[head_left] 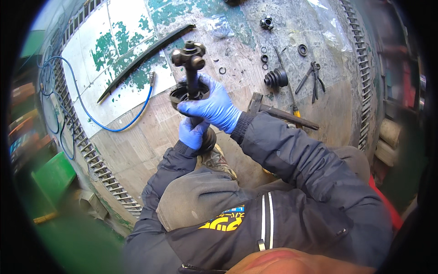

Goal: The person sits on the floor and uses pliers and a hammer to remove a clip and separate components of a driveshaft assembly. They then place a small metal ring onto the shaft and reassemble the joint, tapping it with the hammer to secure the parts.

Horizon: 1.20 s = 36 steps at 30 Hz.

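A drive shaft [192, 82] stands nearly upright in front of me, with a three-roller tripod joint [189, 55] on its top end. Around the shaft, below the joint, sits a dark rubber boot [175, 95] with its wide mouth facing up. My right hand [214, 105], in a blue glove, is closed around the boot from the right. Lower down, my left hand [191, 133], also blue-gloved, is wrapped round the shaft. Another dark bulging part of the shaft [209, 140] shows beneath it, partly hidden by my hands and sleeve.
On the worn floor to the right lie a ribbed boot [276, 78], pliers [314, 81], a hammer [278, 110], a yellow-handled tool [296, 112] and several rings [264, 58]. A long dark bar [146, 59] and a blue hose [123, 129] lie left. Floor grates [102, 170] run along both sides.
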{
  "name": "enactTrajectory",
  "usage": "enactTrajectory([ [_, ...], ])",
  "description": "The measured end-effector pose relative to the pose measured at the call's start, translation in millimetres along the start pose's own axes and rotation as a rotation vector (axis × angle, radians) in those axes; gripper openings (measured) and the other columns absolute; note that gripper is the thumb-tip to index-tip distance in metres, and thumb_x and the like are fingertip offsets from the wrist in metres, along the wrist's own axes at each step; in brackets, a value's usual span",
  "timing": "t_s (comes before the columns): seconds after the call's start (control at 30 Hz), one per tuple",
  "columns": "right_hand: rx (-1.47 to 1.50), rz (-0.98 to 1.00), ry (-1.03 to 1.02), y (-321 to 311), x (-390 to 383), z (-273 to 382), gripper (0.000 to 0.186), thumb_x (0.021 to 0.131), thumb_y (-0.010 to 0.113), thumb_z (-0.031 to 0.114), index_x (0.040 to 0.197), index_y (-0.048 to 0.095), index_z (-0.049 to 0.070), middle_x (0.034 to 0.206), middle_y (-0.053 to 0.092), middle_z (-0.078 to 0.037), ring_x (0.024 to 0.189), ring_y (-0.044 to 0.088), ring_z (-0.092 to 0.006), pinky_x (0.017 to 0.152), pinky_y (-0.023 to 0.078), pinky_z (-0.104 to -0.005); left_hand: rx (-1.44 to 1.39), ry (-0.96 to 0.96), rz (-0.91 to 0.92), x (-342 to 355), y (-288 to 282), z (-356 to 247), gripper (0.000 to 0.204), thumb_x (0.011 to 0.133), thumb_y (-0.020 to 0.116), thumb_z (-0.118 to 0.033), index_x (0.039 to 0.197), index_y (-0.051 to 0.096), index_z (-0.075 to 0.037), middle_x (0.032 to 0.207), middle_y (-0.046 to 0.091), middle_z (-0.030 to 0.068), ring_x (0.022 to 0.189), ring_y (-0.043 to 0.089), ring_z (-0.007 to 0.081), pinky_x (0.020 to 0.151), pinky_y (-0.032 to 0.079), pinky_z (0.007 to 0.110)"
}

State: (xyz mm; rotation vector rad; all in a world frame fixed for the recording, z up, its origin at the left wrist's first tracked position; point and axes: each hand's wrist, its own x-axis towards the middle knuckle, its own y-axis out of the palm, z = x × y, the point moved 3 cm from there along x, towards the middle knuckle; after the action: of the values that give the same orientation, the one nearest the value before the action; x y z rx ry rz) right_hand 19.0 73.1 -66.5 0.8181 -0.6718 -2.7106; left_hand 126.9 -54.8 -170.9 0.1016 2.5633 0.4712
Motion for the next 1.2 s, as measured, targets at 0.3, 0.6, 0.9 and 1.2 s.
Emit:
enactTrajectory([
  [0.3,-0.089,-0.038,-0.037,-8,-10,-44,0.061,0.079,0.093,0.006,0.132,0.065,0.001,0.123,0.071,-0.008,0.114,0.068,-0.0155,0.105,0.056,-0.0363,0.184,0.041,0.019,7,-3,6,0.027,0.093,0.075,-0.014,0.118,0.068,-0.005,0.106,0.074,0.0058,0.099,0.07,0.0193,0.089,0.056,0.036],
  [0.6,-0.195,-0.064,-0.018,-18,-20,-63,0.073,0.079,0.095,0.013,0.141,0.059,0.002,0.131,0.068,-0.009,0.124,0.063,-0.0177,0.113,0.05,-0.0378,0.509,0.185,0.004,14,2,-11,0.036,0.094,0.074,-0.02,0.127,0.066,-0.008,0.113,0.074,0.0092,0.107,0.072,0.0241,0.092,0.057,0.04],
  [0.9,-0.148,-0.071,0.013,-16,-28,-56,0.082,0.076,0.098,0.016,0.145,0.057,0.004,0.13,0.068,-0.009,0.122,0.064,-0.0173,0.11,0.051,-0.0367,0.659,0.068,-0.03,-3,4,-26,0.037,0.092,0.077,-0.026,0.126,0.072,-0.013,0.107,0.08,0.0102,0.101,0.077,0.0292,0.089,0.06,0.039],
  [1.2,-0.171,-0.092,0.004,-25,-40,-66,0.08,0.077,0.097,0.015,0.145,0.057,0.002,0.129,0.069,-0.008,0.119,0.066,-0.0179,0.111,0.052,-0.0375,0.999,-0.083,0.038,-2,6,-13,0.028,0.097,0.068,-0.033,0.118,0.075,-0.016,0.105,0.079,0.0138,0.1,0.077,0.0337,0.082,0.061,0.042],
])
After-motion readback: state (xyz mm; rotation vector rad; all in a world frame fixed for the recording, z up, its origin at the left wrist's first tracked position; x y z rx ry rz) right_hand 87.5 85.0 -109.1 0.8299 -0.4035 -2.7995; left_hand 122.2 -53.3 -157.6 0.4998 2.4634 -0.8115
